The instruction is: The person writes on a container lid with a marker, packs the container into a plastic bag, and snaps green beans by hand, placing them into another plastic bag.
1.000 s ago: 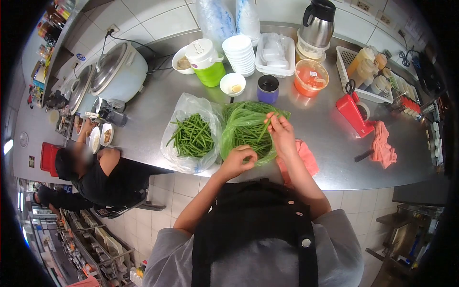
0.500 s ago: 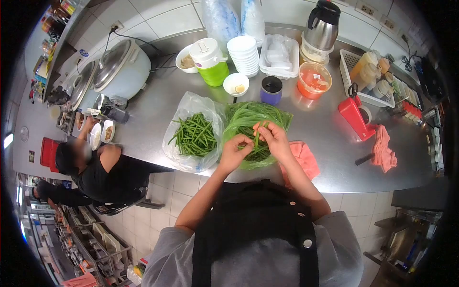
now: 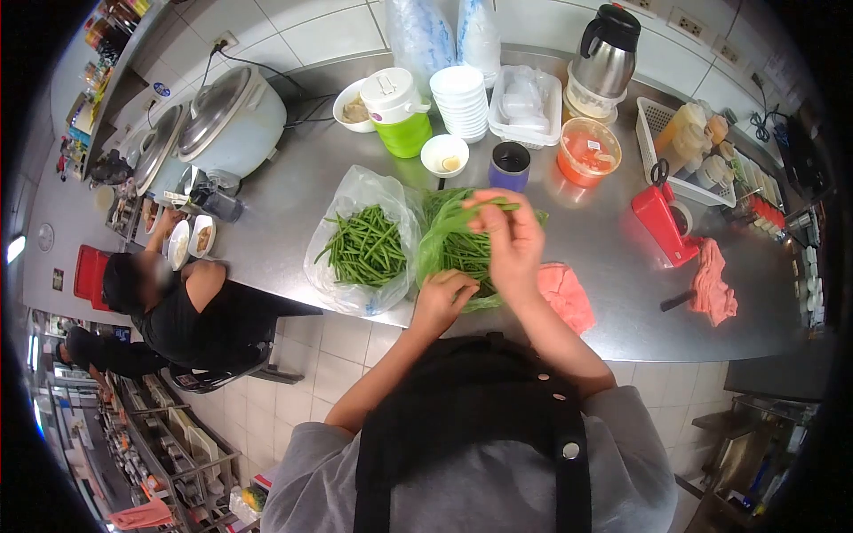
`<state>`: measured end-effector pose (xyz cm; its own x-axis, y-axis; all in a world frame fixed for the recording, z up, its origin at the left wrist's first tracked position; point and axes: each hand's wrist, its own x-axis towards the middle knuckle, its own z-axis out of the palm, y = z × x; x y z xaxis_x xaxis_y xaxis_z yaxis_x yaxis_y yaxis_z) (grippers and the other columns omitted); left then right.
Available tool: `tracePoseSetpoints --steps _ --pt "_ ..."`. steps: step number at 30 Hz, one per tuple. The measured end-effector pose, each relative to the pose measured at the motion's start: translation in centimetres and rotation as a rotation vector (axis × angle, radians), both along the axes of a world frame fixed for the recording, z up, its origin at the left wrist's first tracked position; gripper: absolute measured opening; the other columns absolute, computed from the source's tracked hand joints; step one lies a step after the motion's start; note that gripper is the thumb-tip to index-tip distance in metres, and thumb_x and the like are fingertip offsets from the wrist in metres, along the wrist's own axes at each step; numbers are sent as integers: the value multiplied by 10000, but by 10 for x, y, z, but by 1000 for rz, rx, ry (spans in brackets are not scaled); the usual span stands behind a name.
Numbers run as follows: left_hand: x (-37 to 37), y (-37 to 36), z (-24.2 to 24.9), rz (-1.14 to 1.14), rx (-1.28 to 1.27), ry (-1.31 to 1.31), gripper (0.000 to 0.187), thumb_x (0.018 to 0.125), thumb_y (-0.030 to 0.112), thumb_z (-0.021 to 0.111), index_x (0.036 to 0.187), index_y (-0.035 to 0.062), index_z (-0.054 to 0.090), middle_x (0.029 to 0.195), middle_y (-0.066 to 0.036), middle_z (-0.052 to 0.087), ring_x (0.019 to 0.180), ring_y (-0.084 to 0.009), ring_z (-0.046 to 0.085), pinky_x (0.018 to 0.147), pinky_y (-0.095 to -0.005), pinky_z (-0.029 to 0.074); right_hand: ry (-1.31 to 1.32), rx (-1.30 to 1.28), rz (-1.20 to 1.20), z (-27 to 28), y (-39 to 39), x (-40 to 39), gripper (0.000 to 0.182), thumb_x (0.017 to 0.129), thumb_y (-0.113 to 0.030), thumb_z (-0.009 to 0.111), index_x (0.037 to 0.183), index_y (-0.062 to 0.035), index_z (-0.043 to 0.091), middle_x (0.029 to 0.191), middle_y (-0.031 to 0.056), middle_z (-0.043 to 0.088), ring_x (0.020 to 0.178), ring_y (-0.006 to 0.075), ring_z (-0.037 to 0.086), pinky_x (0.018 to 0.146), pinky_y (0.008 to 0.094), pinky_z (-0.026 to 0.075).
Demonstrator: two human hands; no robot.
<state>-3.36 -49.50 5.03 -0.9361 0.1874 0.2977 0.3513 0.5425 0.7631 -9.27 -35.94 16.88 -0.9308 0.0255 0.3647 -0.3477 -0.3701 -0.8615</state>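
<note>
My right hand (image 3: 513, 253) is raised over the green plastic bag (image 3: 433, 251), its fingers closed around a few green beans (image 3: 505, 205). At the bag's near edge, my left hand (image 3: 442, 300) has its fingers curled together; whatever they may hold is hidden. Long green beans (image 3: 468, 258) lie inside that bag, partly covered by my hands. Just left stands an open clear plastic bag (image 3: 320, 282) with a pile of shorter green bean pieces (image 3: 364, 247).
Behind the bags are a green jug (image 3: 397, 133), a white bowl (image 3: 442, 151), a purple cup (image 3: 509, 169) and an orange-filled tub (image 3: 588, 155). A pink cloth (image 3: 569, 298) lies right of my hands. Another person (image 3: 182, 306) sits at the counter's left end near rice cookers (image 3: 244, 124).
My right hand has lifted and turned over the green bag with beans in its fingers. My left hand has dropped slightly toward the bag's near edge, so the hands are farther apart.
</note>
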Motion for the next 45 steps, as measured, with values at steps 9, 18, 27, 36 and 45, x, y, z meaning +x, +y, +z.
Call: tracePoseSetpoints --steps 9,18,27,36,45 --pt "2 -12 -16 75 -420 39 120 850 132 605 873 69 705 825 -120 659 826 -345 641 748 -460 479 31 807 496 -45 -20 -48 228 898 -82 646 1105 4 608 979 132 701 861 196 691 739 321 531" --pt "-11 -15 -3 103 -380 -124 162 853 94 617 1001 63 675 940 -145 632 909 -364 614 787 -462 493 -23 1392 272 -118 40 -5 225 725 -137 771 901 -56 657 1019 111 633 950 335 630 791 445 506" --pt "-20 -12 25 94 -316 -22 242 843 183 700 1059 78 682 987 -147 632 909 -356 621 792 -428 497 -97 1187 265 -109 60 -11 191 755 -164 747 886 -45 675 863 113 651 906 320 634 762 428 494" --pt "-26 -10 40 -6 -221 -40 199 878 166 642 1050 76 689 886 -113 640 872 -322 622 791 -437 476 70 1215 208 -107 61 -9 181 752 -118 740 889 -27 665 889 135 639 938 334 604 802 429 485" --pt "-29 -20 32 -72 -362 -29 89 867 96 636 924 36 669 842 -123 641 785 -287 631 766 -365 479 226 1172 196 -113 52 -7 164 773 -62 705 931 -19 704 889 125 627 945 325 575 842 401 477"
